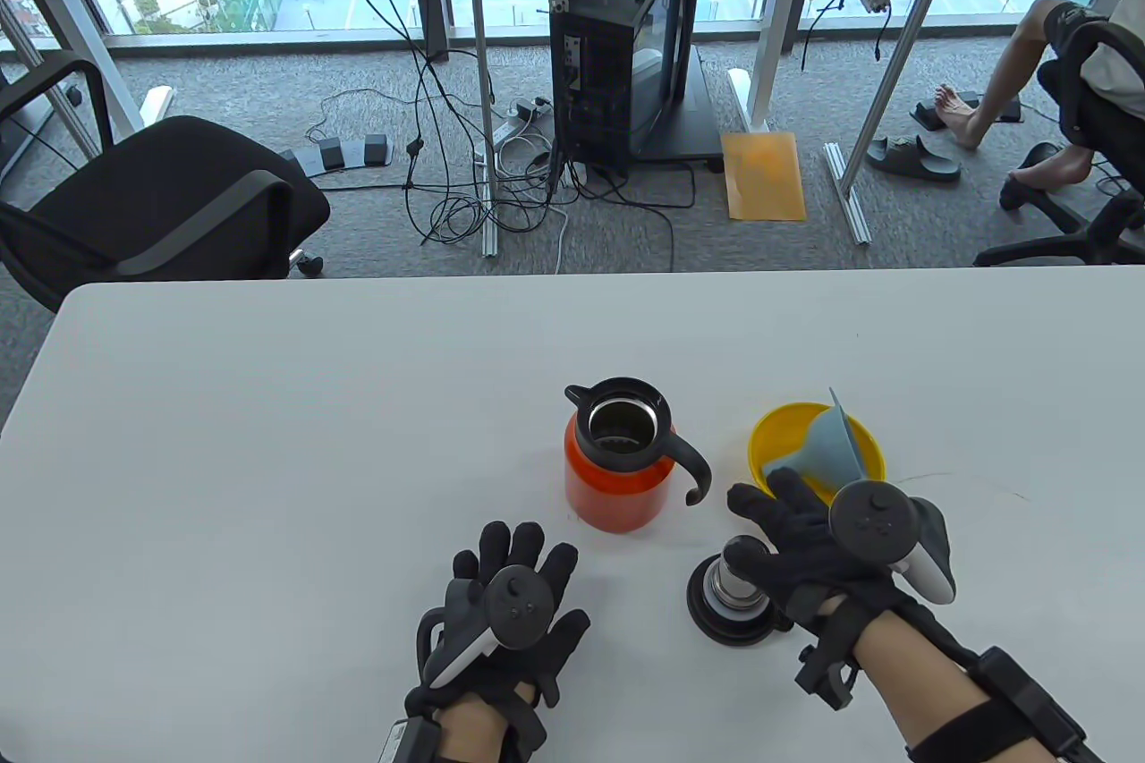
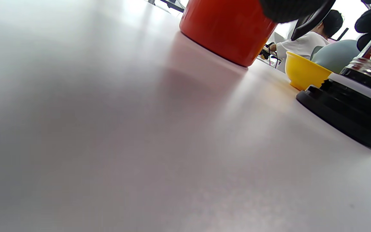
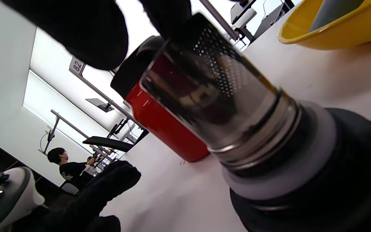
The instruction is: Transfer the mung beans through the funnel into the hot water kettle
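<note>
The red kettle point(image 1: 617, 463) stands open in the middle of the table; it also shows in the left wrist view point(image 2: 227, 32) and the right wrist view point(image 3: 163, 129). Its black lid with a steel strainer point(image 1: 733, 597) stands upside down on the table to the right of the kettle point(image 3: 211, 96). A blue-grey funnel point(image 1: 827, 441) lies in the yellow bowl point(image 1: 778, 432); no beans show. My right hand point(image 1: 787, 530) is over the lid, fingers spread toward the bowl. My left hand point(image 1: 514, 566) rests flat on the table in front of the kettle, holding nothing.
The white table point(image 1: 268, 441) stretches wide to the left and far side. Beyond its far edge are an office chair point(image 1: 170, 208), cables and a computer tower point(image 1: 617, 47) on the floor. A seated person point(image 1: 1073, 56) is at the far right.
</note>
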`<state>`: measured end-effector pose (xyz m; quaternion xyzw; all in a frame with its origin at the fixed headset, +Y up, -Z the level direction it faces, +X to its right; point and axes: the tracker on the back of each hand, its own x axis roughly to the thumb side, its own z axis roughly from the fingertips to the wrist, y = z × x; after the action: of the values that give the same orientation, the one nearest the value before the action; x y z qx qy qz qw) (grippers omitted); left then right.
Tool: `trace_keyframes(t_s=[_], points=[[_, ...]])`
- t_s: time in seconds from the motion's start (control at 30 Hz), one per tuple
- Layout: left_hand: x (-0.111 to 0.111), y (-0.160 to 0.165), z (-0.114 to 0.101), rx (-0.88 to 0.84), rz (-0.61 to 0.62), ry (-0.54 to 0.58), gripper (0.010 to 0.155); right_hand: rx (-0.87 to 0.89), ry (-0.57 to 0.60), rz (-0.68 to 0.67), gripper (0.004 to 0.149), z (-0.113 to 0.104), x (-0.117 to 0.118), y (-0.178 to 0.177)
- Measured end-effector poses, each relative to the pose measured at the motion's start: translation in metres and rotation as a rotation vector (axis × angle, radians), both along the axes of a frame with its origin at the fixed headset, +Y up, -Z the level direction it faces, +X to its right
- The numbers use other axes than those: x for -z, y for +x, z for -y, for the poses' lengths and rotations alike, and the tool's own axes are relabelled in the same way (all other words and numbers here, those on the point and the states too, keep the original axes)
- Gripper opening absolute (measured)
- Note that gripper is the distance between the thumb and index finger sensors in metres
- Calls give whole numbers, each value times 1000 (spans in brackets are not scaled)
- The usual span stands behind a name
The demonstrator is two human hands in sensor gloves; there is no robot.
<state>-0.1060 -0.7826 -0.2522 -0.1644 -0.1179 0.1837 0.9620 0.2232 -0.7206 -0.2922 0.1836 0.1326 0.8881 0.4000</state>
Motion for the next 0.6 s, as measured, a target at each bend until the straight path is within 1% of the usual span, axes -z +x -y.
trace_keyframes(t_s=[0.07, 0.27, 0.4, 0.5, 0.6], points=[[0, 0, 0, -5, 2, 0, 77, -19, -18, -25, 72, 6, -2, -5], [0, 0, 1, -2, 3, -3, 77, -73, -33, -87, 78, 17, -3, -12], [-1, 0, 2, -3, 1, -7, 77, -52, -45, -84, 78, 21, -1, -11], [-1, 0, 2, -3, -2, -10, 77, 5, -64, -80, 78, 22, 4, -8], [-1, 1, 5, -2, 4, -28, 77, 7, -22, -37, 78, 17, 8, -3]])
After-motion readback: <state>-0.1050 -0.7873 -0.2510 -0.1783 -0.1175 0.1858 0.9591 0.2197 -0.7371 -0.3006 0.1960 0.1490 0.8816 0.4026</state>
